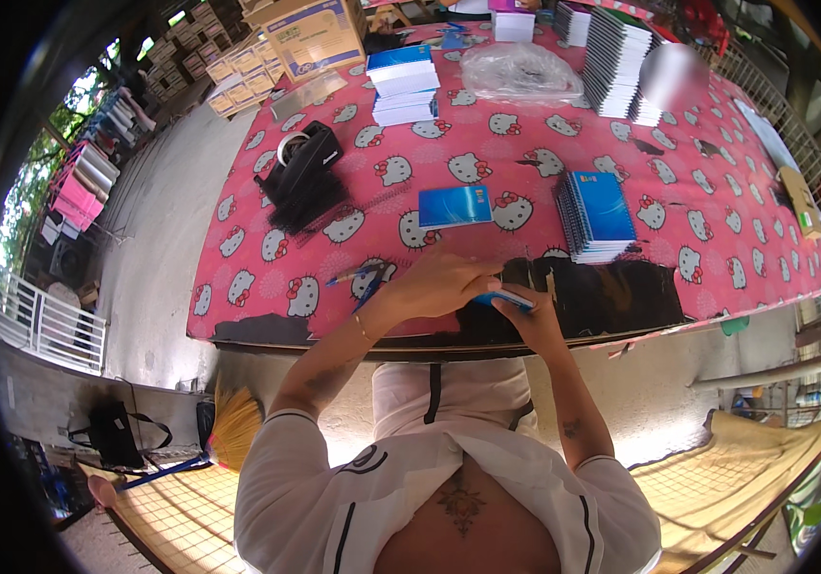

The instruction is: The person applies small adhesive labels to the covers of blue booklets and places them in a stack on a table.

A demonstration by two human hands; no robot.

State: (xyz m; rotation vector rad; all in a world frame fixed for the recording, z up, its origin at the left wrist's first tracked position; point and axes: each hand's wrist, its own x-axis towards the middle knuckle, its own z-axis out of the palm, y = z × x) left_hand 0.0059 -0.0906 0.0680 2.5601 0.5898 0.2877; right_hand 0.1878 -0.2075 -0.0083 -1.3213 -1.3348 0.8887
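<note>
A small blue notebook [511, 299] is at the table's near edge between my hands. My right hand [531, 316] is closed round its right end, with the thumb along the top. My left hand [441, 285] reaches across to the notebook's left part, fingers bent over it; their tips are partly hidden. Farther off, a single blue notebook [455, 207] lies flat. Right of it stands a stack of blue spiral notebooks [602, 215]. Beside my left forearm lies a slim pen-like tool [348, 277].
On the pink patterned cloth [468, 134] are a black tape dispenser [307, 153], a heap of black binding coils [307, 206], a notebook stack [403, 86], clear plastic [522, 74] and tall notebook stacks [613, 62]. Cardboard boxes [315, 38] stand at the far left. A broom [235, 426] lies below left.
</note>
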